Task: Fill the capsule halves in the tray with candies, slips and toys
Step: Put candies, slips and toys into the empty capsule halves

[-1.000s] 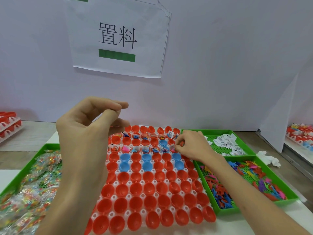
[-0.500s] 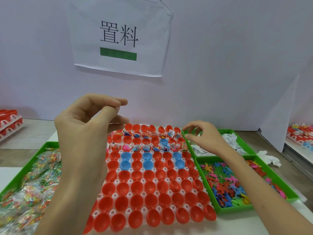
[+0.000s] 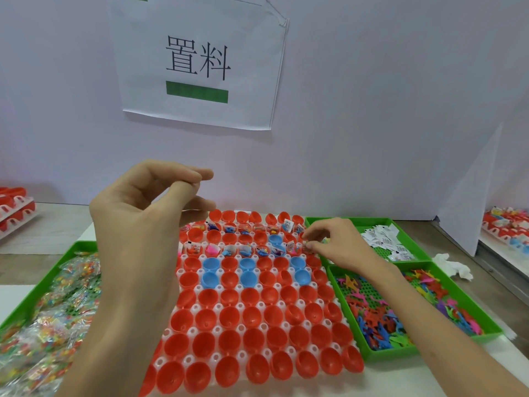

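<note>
Right hand [image 3: 337,247] back from slip bin [image 3: 352,222] to tray [image 3: 219,306] right edge, pinching likely slip, mostly hidden, over capsule half [image 3: 307,249]. Left hand [image 3: 143,224] stays raised, fingers curled; contents unclear. Front rows unfilled.

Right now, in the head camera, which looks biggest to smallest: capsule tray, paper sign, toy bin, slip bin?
1. capsule tray, though it is nearest the camera
2. paper sign
3. toy bin
4. slip bin, though it sits farther back than the toy bin
</note>
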Action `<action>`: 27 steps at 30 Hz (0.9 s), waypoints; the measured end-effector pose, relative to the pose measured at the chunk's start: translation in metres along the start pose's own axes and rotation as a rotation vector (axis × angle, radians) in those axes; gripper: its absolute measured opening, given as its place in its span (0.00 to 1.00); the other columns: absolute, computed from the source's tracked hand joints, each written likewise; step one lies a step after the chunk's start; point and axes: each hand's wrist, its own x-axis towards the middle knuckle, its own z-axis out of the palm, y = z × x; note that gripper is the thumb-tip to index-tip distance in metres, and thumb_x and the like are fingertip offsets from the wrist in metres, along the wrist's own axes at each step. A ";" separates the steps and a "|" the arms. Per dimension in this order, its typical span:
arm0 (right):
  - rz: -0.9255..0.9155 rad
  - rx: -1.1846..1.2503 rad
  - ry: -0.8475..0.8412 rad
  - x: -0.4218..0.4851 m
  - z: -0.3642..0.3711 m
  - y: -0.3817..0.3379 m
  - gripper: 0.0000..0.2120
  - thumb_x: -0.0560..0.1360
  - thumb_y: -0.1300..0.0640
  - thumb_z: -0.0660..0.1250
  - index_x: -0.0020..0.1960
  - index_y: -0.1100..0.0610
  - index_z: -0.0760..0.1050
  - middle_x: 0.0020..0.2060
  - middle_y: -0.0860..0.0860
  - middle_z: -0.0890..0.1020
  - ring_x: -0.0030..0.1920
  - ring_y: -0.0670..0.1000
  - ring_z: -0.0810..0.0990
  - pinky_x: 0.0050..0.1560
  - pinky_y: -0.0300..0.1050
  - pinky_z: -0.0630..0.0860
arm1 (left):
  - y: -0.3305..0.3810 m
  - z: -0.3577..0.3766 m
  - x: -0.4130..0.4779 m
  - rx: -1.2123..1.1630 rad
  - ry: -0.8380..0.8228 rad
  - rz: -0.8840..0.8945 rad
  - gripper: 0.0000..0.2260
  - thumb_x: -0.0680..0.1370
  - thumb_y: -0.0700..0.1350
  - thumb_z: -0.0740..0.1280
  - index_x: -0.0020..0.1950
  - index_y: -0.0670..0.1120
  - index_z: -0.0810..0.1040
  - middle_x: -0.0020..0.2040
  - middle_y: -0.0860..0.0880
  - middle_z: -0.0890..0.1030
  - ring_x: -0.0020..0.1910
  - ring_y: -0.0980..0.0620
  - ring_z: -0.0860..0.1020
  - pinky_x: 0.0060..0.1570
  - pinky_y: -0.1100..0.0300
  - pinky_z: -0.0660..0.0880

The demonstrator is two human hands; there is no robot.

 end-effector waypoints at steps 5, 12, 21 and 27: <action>0.037 0.001 0.013 0.004 0.002 -0.001 0.05 0.74 0.58 0.76 0.48 0.50 0.85 0.36 0.36 0.81 0.38 0.30 0.79 0.38 0.19 0.69 | -0.001 0.000 0.000 -0.001 -0.002 -0.001 0.19 0.78 0.31 0.65 0.34 0.52 0.82 0.42 0.50 0.87 0.33 0.50 0.82 0.37 0.61 0.80; 0.074 0.017 0.025 0.002 0.001 0.000 0.04 0.73 0.57 0.76 0.47 0.50 0.86 0.35 0.35 0.80 0.37 0.33 0.79 0.37 0.23 0.71 | -0.001 -0.002 0.001 -0.004 0.004 0.007 0.17 0.78 0.32 0.65 0.36 0.52 0.82 0.43 0.51 0.87 0.34 0.51 0.83 0.37 0.62 0.80; 0.005 -0.058 -0.013 -0.010 -0.004 -0.005 0.06 0.76 0.56 0.73 0.53 0.50 0.84 0.42 0.40 0.82 0.43 0.36 0.79 0.39 0.24 0.70 | 0.000 -0.003 0.000 0.006 0.004 0.019 0.19 0.78 0.33 0.65 0.34 0.53 0.82 0.43 0.51 0.87 0.34 0.51 0.83 0.37 0.63 0.80; -0.003 -0.037 0.014 -0.013 -0.003 -0.006 0.06 0.77 0.56 0.72 0.52 0.50 0.84 0.46 0.41 0.83 0.44 0.40 0.80 0.41 0.29 0.71 | 0.000 -0.004 0.001 0.010 0.016 0.027 0.19 0.78 0.33 0.65 0.35 0.53 0.82 0.43 0.51 0.87 0.34 0.52 0.82 0.38 0.63 0.80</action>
